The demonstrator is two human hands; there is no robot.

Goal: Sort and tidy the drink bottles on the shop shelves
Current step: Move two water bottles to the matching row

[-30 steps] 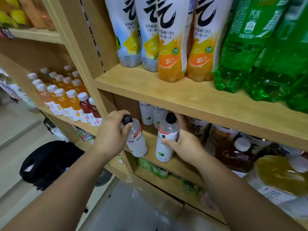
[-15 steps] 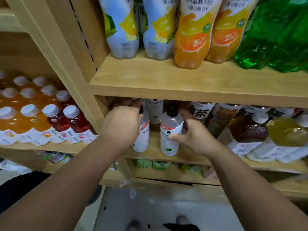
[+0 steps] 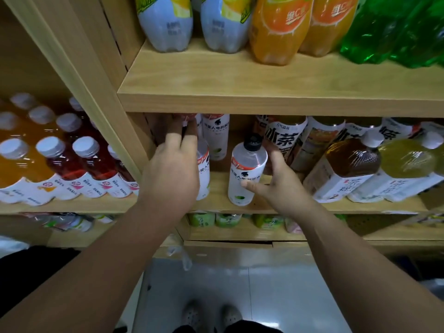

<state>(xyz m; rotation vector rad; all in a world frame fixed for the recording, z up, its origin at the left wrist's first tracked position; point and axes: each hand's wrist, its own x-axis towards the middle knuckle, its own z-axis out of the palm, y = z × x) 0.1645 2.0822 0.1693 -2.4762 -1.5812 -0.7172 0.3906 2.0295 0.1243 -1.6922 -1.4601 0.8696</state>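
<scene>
Two clear bottles with black caps and white labels stand on the middle shelf [image 3: 276, 207]. My right hand [image 3: 281, 183] holds the right-hand clear bottle [image 3: 247, 169] loosely, thumb across its lower label and fingers behind its right side. The left clear bottle [image 3: 203, 169] is upright, its left side and cap hidden by my left hand [image 3: 171, 174]. That hand is flat against it, fingers stretched apart and up towards a red-labelled bottle [image 3: 189, 117] at the back. Two more white-labelled bottles [image 3: 215, 135] stand behind.
Large tea bottles [image 3: 346, 167] lean crowded to the right of my right hand. An upright wooden post [image 3: 101, 111] divides off orange and red juice bottles [image 3: 79, 164] on the left. Big soda bottles [image 3: 278, 30] fill the upper shelf [image 3: 264, 99]. Green bottles [image 3: 216, 219] sit lower down.
My left hand has let go of its bottle and stretched its fingers up and back. The right hand's grip has loosened. Both bottles stand further in on the shelf.
</scene>
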